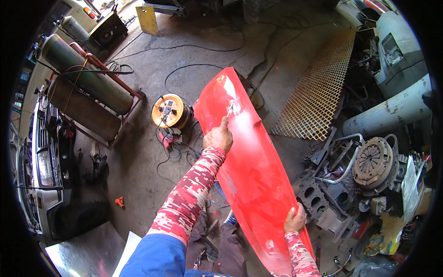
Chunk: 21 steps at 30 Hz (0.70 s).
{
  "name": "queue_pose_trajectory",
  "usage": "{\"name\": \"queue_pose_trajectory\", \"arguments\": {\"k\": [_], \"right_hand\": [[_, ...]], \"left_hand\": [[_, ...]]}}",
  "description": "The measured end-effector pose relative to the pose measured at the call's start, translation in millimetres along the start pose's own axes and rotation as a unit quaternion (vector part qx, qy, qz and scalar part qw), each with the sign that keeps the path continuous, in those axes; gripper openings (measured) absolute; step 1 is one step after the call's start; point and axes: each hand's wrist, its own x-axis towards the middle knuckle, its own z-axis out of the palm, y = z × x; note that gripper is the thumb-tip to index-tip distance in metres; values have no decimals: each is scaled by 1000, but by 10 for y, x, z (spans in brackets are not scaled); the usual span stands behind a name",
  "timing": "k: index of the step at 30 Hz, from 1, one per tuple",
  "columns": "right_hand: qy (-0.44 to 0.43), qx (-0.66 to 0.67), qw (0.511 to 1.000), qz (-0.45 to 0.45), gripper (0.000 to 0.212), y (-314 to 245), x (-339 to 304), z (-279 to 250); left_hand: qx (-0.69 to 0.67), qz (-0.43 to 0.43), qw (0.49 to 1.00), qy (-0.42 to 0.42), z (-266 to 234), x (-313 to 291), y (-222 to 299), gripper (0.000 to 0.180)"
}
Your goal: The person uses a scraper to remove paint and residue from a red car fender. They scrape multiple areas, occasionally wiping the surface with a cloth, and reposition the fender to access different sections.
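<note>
A long, glossy red car body panel (258, 166) slants across the middle, its far end up and to the left. My left hand (218, 138) is over its far half, index finger stretched along a thin, light-coloured spatula (230, 109). The spatula's tip meets the panel at a small whitish patch; its exact shape is too small to make out. Low on the right, my right hand (295, 219) grips the panel's edge, thumb on the upper face and fingers partly hidden at the edge. Paler, dull patches mark the red surface, one near the lower end.
An orange cable reel (169, 111) stands left of the panel, cables trailing around it. Gas cylinders (87, 76) lean in a red rack. A car front end (44, 161) lies far left. To the right are yellowish expanded mesh (318, 92), a clutch pressure plate (373, 157) and an engine block (318, 198).
</note>
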Motion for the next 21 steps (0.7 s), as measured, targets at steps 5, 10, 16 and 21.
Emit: {"name": "queue_pose_trajectory", "arguments": {"k": [5, 10, 16, 21], "right_hand": [[0, 0, 1000, 11, 47, -16, -17, -36], [-3, 6, 1000, 18, 49, -7, -28, -43], [-1, -5, 1000, 17, 48, -1, -29, -47], [14, -8, 1000, 0, 47, -16, -35, -40]], "left_hand": [[103, 45, 993, 30, 36, -16, -41, 59], [-39, 41, 996, 67, 265, 147, -148, 54], [-574, -132, 800, -112, 177, 349, -103, 46], [-182, 22, 982, 54, 126, -109, -57, 47]]}}
